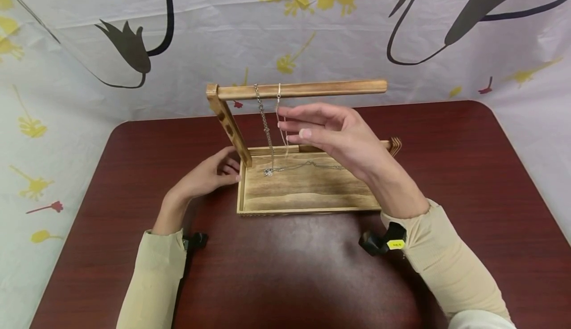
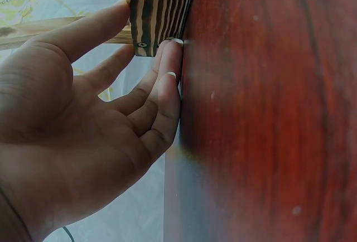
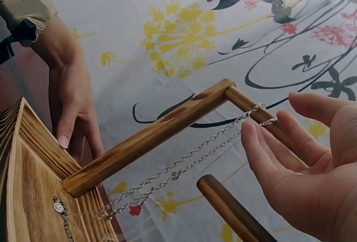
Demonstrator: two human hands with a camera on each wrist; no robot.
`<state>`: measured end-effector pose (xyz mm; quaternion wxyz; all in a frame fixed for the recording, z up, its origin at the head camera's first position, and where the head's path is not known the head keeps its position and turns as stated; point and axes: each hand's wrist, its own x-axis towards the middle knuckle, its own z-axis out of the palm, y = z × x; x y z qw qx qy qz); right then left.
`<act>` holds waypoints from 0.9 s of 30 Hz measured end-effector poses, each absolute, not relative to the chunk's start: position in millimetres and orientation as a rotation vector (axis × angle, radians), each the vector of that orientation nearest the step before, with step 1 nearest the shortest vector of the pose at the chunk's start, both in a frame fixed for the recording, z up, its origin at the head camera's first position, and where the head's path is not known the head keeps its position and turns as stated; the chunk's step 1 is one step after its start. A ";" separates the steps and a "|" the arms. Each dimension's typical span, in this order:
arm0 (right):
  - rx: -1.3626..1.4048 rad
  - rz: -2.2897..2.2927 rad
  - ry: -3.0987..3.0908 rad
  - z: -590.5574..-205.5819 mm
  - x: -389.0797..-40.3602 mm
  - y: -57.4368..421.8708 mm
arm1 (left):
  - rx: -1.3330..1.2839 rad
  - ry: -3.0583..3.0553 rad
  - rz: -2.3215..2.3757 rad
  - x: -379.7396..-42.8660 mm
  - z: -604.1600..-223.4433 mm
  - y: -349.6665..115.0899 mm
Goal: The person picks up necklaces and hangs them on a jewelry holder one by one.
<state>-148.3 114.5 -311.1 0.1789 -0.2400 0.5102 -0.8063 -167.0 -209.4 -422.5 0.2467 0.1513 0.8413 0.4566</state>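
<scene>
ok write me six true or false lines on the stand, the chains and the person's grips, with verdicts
1. A thick chain and a finer chain both hang from the bar. True.
2. The bar has a post at each end. False: a single post carries it, at its left end in the head view; the other end is free.
3. A pendant and a length of chain lie in the tray. True.
4. The left grip touches the tray's right end. False: it touches the left end, near the foot of the post.
5. The right grip is raised beside the finer chain. True.
6. The tray is white plastic. False: it is brown wood.
</scene>
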 end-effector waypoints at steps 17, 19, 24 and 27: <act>-0.639 -2.285 1.464 -318.1 -144.9 126.9 | 0.409 2.277 1.265 -167.0 -425.5 -210.3; -0.637 -2.284 1.469 -318.2 -145.1 128.8 | 0.408 2.275 1.265 -167.2 -425.9 -210.5; -0.608 -2.288 1.495 -316.8 -145.3 133.7 | 0.401 2.285 1.250 -168.0 -425.2 -210.8; -0.595 -2.277 1.528 -315.6 -144.8 136.8 | 0.395 2.291 1.243 -168.1 -424.2 -210.6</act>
